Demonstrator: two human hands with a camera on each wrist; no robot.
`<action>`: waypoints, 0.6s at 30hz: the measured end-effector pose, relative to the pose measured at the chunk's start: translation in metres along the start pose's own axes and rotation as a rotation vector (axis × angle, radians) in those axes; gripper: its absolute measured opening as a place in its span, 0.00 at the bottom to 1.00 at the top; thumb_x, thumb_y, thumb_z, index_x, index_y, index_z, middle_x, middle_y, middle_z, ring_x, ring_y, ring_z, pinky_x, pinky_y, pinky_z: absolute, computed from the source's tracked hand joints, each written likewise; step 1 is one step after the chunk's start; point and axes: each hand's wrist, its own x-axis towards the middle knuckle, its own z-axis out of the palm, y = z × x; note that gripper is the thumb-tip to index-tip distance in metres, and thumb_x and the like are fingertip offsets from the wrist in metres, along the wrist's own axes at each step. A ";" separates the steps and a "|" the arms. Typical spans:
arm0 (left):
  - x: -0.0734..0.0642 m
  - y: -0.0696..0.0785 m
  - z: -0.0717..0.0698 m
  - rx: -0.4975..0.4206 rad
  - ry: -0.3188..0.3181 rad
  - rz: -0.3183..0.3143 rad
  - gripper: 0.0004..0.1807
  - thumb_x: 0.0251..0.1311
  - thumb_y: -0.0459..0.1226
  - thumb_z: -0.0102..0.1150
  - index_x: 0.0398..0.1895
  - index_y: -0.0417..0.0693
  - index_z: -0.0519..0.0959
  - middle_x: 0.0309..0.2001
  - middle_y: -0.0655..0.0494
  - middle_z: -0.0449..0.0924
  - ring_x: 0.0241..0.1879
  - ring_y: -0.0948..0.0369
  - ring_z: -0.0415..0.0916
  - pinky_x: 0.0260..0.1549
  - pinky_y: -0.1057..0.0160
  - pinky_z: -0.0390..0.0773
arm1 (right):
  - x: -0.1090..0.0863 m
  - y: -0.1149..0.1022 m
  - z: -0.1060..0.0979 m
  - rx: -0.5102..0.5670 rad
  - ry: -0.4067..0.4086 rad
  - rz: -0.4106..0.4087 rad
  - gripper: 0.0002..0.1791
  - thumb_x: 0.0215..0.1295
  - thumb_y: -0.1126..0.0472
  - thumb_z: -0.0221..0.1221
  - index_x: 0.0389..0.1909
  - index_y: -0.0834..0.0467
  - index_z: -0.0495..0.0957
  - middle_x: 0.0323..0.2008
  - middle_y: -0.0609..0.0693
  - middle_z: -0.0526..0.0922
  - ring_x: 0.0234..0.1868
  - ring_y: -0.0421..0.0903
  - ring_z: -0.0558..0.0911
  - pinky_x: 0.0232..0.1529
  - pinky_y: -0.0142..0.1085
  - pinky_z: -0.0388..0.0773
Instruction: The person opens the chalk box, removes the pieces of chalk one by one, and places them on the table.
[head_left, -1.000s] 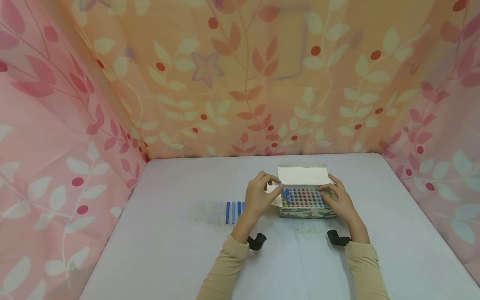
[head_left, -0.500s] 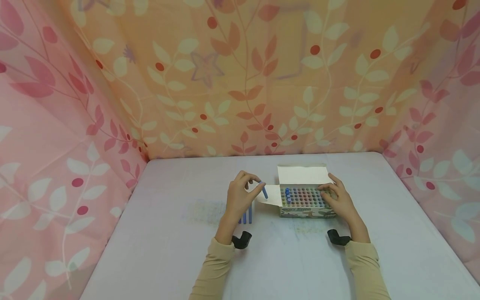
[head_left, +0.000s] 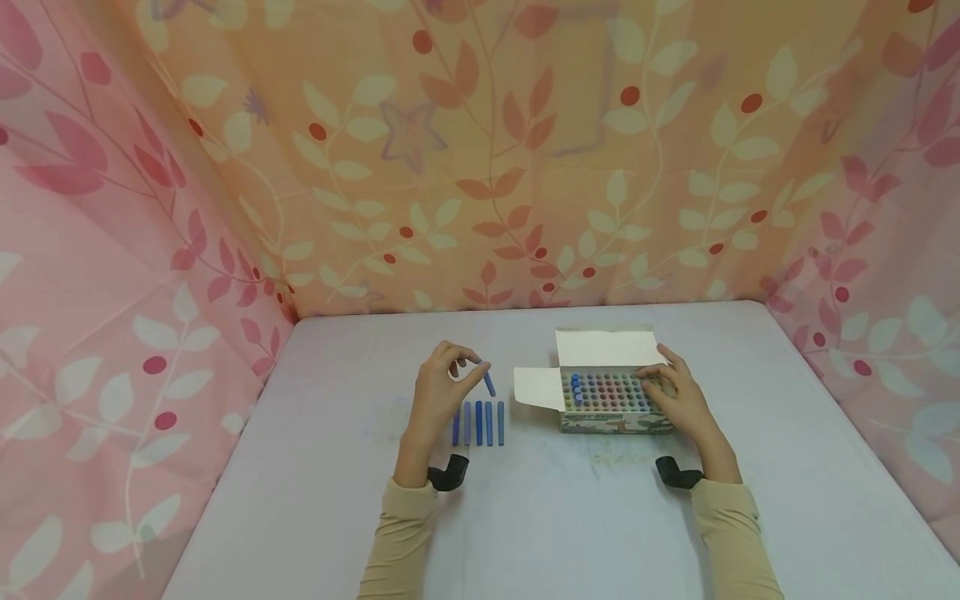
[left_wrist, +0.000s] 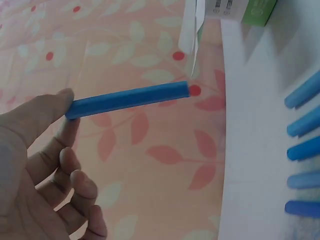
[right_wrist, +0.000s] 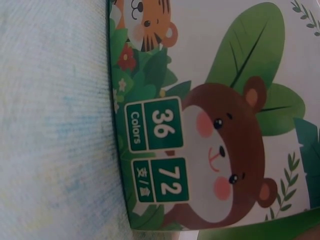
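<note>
My left hand (head_left: 435,390) pinches one end of a blue chalk stick (left_wrist: 131,100) between thumb and forefinger, its other fingers loosely curled. The stick is held up in the air, its free end sloping down in the head view. Below it several blue and violet-blue chalk sticks (head_left: 490,424) lie side by side on the table. My right hand (head_left: 681,402) grips the right end of an open chalk box (head_left: 617,424), fingers over its top edge. Many coloured stick ends show in the box, a few blue ones standing higher at the left. The right wrist view shows only the printed box front (right_wrist: 215,150).
The box's white lid (head_left: 606,348) stands raised at the back, and a side flap (head_left: 537,388) sticks out left. Faint chalk smudges mark the white table (head_left: 570,533). Patterned cloth (head_left: 480,167) surrounds the back and sides.
My left hand has carried the blue chalk stick leftward from the box to above the row of sticks. My right hand has stayed at the box.
</note>
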 end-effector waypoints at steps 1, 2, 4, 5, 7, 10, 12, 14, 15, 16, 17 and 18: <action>0.000 -0.002 -0.002 0.005 -0.014 -0.015 0.10 0.53 0.46 0.65 0.33 0.51 0.80 0.33 0.53 0.72 0.29 0.58 0.66 0.26 0.65 0.64 | 0.000 0.000 0.000 0.000 0.000 -0.002 0.09 0.64 0.60 0.56 0.41 0.60 0.77 0.69 0.63 0.51 0.65 0.72 0.53 0.53 0.69 0.53; -0.001 -0.003 -0.005 0.009 -0.028 -0.029 0.10 0.53 0.46 0.65 0.33 0.52 0.80 0.33 0.54 0.72 0.29 0.58 0.66 0.27 0.65 0.64 | 0.000 0.000 0.000 0.001 0.000 -0.003 0.09 0.64 0.60 0.56 0.41 0.60 0.77 0.69 0.63 0.51 0.65 0.72 0.53 0.53 0.69 0.53; -0.001 -0.005 -0.009 0.013 -0.056 -0.057 0.10 0.53 0.46 0.65 0.33 0.52 0.80 0.34 0.52 0.73 0.30 0.58 0.66 0.28 0.64 0.65 | 0.000 0.000 0.000 0.002 0.003 -0.004 0.09 0.64 0.60 0.56 0.41 0.61 0.77 0.69 0.63 0.51 0.65 0.71 0.53 0.53 0.69 0.53; -0.002 -0.007 -0.010 0.021 -0.071 -0.074 0.10 0.53 0.46 0.65 0.33 0.53 0.80 0.34 0.52 0.73 0.30 0.58 0.66 0.28 0.64 0.65 | 0.000 0.000 0.000 0.001 0.005 -0.003 0.09 0.64 0.60 0.56 0.41 0.61 0.77 0.69 0.63 0.51 0.65 0.71 0.53 0.53 0.69 0.53; -0.002 -0.010 -0.013 0.035 -0.100 -0.107 0.10 0.53 0.47 0.65 0.33 0.53 0.79 0.34 0.53 0.73 0.31 0.58 0.66 0.29 0.64 0.65 | 0.000 0.001 0.000 0.001 0.006 0.003 0.09 0.64 0.60 0.56 0.41 0.61 0.77 0.69 0.63 0.51 0.66 0.71 0.53 0.54 0.69 0.53; -0.003 -0.015 -0.017 0.051 -0.139 -0.142 0.10 0.52 0.47 0.65 0.32 0.53 0.79 0.34 0.53 0.73 0.32 0.58 0.67 0.29 0.64 0.66 | 0.001 0.001 0.000 0.000 0.002 0.015 0.09 0.64 0.61 0.56 0.41 0.61 0.77 0.69 0.63 0.51 0.66 0.71 0.53 0.54 0.69 0.53; -0.004 -0.019 -0.020 0.057 -0.160 -0.156 0.10 0.52 0.47 0.65 0.31 0.52 0.79 0.34 0.53 0.74 0.31 0.58 0.67 0.29 0.64 0.66 | 0.001 0.002 0.000 -0.001 -0.001 0.018 0.09 0.64 0.60 0.55 0.41 0.61 0.76 0.69 0.63 0.50 0.66 0.71 0.53 0.54 0.69 0.53; -0.005 -0.023 -0.023 0.070 -0.177 -0.169 0.10 0.52 0.47 0.65 0.31 0.53 0.79 0.33 0.52 0.74 0.30 0.58 0.67 0.29 0.63 0.67 | 0.002 0.002 0.000 -0.002 -0.004 0.017 0.09 0.64 0.60 0.55 0.41 0.60 0.76 0.70 0.62 0.50 0.66 0.72 0.53 0.54 0.69 0.53; -0.006 -0.026 -0.024 0.077 -0.184 -0.178 0.10 0.52 0.46 0.66 0.30 0.52 0.80 0.34 0.52 0.74 0.30 0.59 0.66 0.28 0.63 0.67 | 0.002 0.002 0.001 -0.001 -0.002 0.014 0.09 0.64 0.60 0.55 0.41 0.60 0.77 0.69 0.63 0.50 0.65 0.72 0.53 0.53 0.69 0.53; -0.007 -0.028 -0.025 0.086 -0.192 -0.188 0.10 0.52 0.46 0.66 0.30 0.53 0.80 0.34 0.51 0.75 0.30 0.59 0.66 0.29 0.63 0.67 | 0.002 0.002 0.000 -0.001 -0.003 0.013 0.09 0.64 0.60 0.55 0.41 0.60 0.77 0.70 0.62 0.50 0.65 0.72 0.53 0.53 0.69 0.53; -0.007 -0.031 -0.026 0.098 -0.201 -0.198 0.10 0.52 0.47 0.66 0.30 0.53 0.80 0.34 0.51 0.75 0.30 0.59 0.66 0.29 0.63 0.67 | 0.002 0.002 0.000 -0.001 -0.004 0.011 0.09 0.64 0.60 0.55 0.41 0.60 0.76 0.69 0.63 0.50 0.65 0.72 0.53 0.53 0.70 0.53; -0.008 -0.034 -0.027 0.112 -0.207 -0.209 0.10 0.51 0.47 0.66 0.29 0.53 0.80 0.34 0.51 0.75 0.30 0.60 0.66 0.29 0.63 0.67 | 0.002 0.002 0.001 -0.001 -0.006 0.011 0.09 0.64 0.59 0.55 0.41 0.60 0.76 0.70 0.62 0.50 0.65 0.72 0.53 0.53 0.69 0.53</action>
